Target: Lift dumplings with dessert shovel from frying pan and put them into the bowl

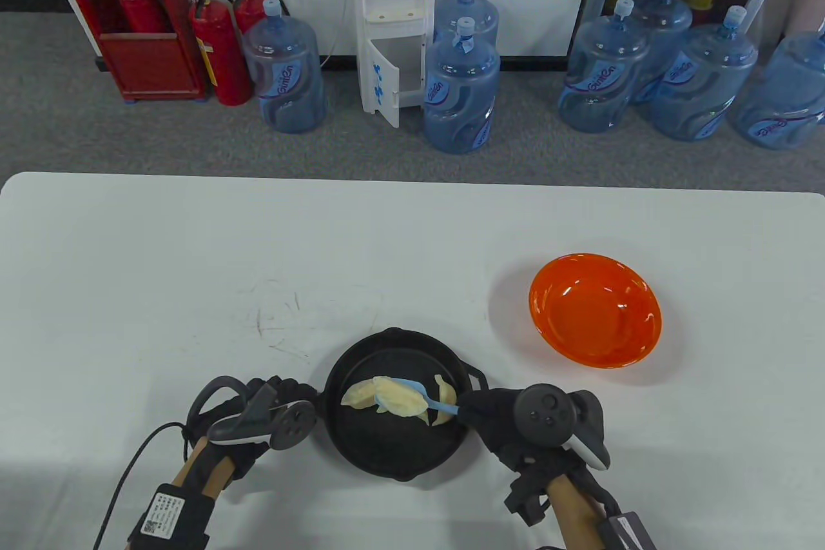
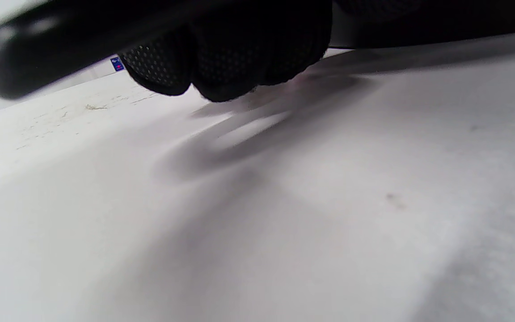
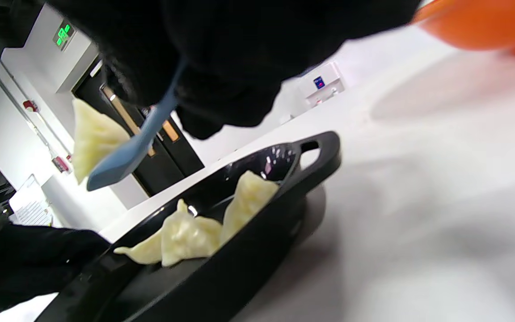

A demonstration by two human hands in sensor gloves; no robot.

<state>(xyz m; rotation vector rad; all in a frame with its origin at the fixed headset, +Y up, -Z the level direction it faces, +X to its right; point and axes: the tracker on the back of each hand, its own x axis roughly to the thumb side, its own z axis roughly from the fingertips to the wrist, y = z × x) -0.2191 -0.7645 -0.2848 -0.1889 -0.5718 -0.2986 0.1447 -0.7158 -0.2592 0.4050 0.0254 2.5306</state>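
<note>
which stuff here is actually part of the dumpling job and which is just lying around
Part of the job: frying pan, dumplings, blue dessert shovel held in the right hand, orange bowl, left hand at the pan's handle.

Just around: water bottles, water dispenser, fire extinguishers.

Water jugs (image 1: 291, 76) along the wall: blue label reads roughly "Gimeon". Green exit sign (image 3: 63, 35), wrist label (image 1: 161, 510): print too small to read.
</note>
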